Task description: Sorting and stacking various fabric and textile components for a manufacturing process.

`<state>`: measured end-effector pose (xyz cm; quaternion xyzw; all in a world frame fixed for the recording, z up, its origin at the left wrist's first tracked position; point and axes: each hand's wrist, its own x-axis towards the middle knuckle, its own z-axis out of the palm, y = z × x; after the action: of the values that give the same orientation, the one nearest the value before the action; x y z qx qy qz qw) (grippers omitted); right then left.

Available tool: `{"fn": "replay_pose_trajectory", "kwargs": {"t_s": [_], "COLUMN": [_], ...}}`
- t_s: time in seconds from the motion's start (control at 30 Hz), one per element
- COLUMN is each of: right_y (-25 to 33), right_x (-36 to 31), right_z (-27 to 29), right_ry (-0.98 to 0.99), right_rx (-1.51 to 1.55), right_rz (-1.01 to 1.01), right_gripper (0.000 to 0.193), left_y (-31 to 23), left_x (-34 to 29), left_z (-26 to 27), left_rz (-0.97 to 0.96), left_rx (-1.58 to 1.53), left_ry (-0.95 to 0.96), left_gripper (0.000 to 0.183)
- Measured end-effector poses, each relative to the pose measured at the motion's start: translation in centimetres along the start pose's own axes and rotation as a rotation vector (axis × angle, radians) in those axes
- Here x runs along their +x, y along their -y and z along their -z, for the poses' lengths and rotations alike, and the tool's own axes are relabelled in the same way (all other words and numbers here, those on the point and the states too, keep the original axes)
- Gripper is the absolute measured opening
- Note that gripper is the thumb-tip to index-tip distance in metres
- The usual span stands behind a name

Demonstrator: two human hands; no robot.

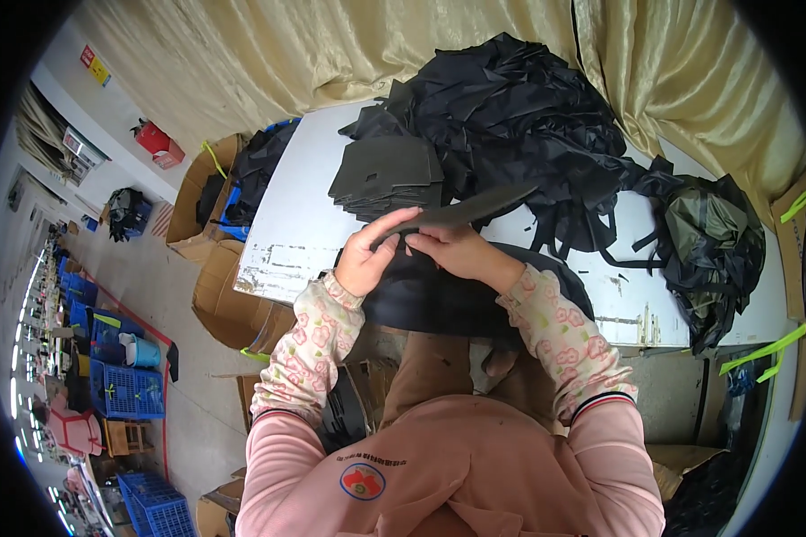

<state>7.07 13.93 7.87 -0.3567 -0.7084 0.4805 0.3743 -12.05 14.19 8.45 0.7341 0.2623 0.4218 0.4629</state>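
Observation:
Between both hands I hold a dark grey foam sheet, bent and tilted above the near edge of the white table. My left hand grips its left end, thumb and fingers closed around it. My right hand pinches its lower edge near the middle. Just beyond my left hand rises a stack of similar dark grey foam sheets, the top one with a small square hole. Under my hands, black fabric lies over the table's front edge and hangs toward my lap.
A large heap of black fabric pieces covers the table's far side. At the right lies a grey-green and black bundle. Cardboard boxes stand left of the white table. Blue crates line the floor farther left.

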Motion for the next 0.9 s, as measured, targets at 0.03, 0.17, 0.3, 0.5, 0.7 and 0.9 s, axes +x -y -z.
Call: {"fn": "replay_pose_trajectory", "kwargs": {"t_s": [0.03, 0.17, 0.3, 0.5, 0.7, 0.9], "right_y": [0.0, -2.4, 0.8, 4.2, 0.8, -8.1], "right_x": [-0.2, -0.8, -3.0, -9.1, -13.6, -22.3], "right_z": [0.3, 1.2, 2.5, 6.6, 5.9, 6.6], "right_ry": [-0.035, -0.177, -0.278, -0.023, -0.409, -0.526], "right_rx": [-0.059, -0.310, -0.241, 0.846, 0.588, 0.406], "right_rz": [0.105, 0.362, 0.452, -0.074, -0.309, -0.587], "right_gripper": [0.020, 0.028, 0.031, 0.035, 0.028, 0.032], "left_y": [-0.4, -1.4, -1.5, -4.0, -2.2, 1.0], "left_x": [0.0, 0.7, 0.6, 0.8, -2.1, -5.3], "left_z": [0.1, -0.1, 0.5, -0.1, 0.0, 2.8], "left_rz": [0.001, -0.161, -0.283, -0.383, -0.137, 0.049], "left_rx": [0.000, 0.349, 0.650, 0.956, -0.260, -0.118], "left_ry": [-0.001, 0.092, 0.035, 0.128, -0.141, -0.790], "left_gripper": [0.045, 0.055, 0.062, 0.067, 0.061, 0.026]}}
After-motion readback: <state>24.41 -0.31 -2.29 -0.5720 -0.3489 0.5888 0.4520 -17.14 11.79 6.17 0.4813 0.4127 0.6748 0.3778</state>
